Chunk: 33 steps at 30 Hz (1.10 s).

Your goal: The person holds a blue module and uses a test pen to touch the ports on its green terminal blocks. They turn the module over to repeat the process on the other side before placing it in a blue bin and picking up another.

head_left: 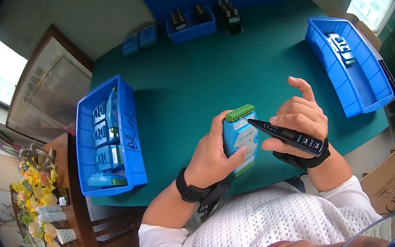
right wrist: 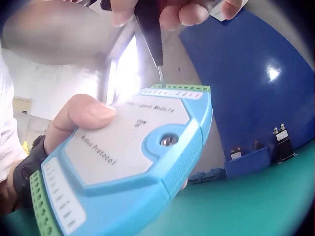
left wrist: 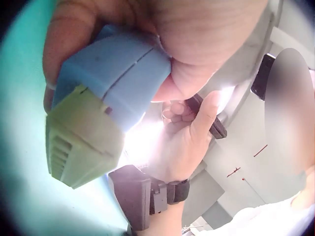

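My left hand [head_left: 210,155] grips a light blue and white electronic module [head_left: 242,139], thumb on its labelled face. Green screw terminal strips [head_left: 240,112] line both ends of the module, which is held up above the table. In my right hand [head_left: 304,114] is a black tester pen [head_left: 290,137] with printed marks and small buttons, pinched between thumb and fingers. Its thin metal tip [right wrist: 161,76] meets the far green terminal strip [right wrist: 184,88] in the right wrist view. The left wrist view shows the module [left wrist: 113,73] edge-on, its green end [left wrist: 83,142] toward the camera.
A blue bin [head_left: 131,129] with several similar modules stands left on the green table [head_left: 199,71]. To the right, another blue bin [head_left: 370,86] holds a few modules. At the back are blue modules [head_left: 147,36], a small blue tray [head_left: 193,32] and a black component [head_left: 231,20].
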Each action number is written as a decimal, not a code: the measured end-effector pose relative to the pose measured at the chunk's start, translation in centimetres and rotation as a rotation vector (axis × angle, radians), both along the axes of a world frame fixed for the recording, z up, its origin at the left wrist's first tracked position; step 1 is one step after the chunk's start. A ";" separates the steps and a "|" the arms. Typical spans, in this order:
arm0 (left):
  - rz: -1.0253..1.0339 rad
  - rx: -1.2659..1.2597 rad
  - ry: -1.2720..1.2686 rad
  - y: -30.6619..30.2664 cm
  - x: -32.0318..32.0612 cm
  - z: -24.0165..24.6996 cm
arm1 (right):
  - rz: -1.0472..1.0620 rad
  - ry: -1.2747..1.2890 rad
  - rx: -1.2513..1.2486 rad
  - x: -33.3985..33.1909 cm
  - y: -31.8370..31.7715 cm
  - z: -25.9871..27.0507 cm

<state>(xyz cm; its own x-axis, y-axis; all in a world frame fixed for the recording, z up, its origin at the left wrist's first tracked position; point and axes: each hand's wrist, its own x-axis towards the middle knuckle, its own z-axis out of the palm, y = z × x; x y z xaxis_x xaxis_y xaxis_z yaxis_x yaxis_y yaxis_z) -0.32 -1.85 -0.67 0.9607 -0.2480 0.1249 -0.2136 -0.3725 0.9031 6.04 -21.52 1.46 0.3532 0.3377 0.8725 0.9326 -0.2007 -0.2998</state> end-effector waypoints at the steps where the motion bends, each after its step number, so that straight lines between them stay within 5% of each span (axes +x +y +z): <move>1: 0.003 0.004 -0.003 0.0 0.0 0.1 | -0.004 -0.003 0.006 0.0 0.1 0.0; 33: -0.032 -0.221 0.180 0.2 0.3 -0.5 | 0.107 0.358 -0.265 -0.5 -1.3 1.2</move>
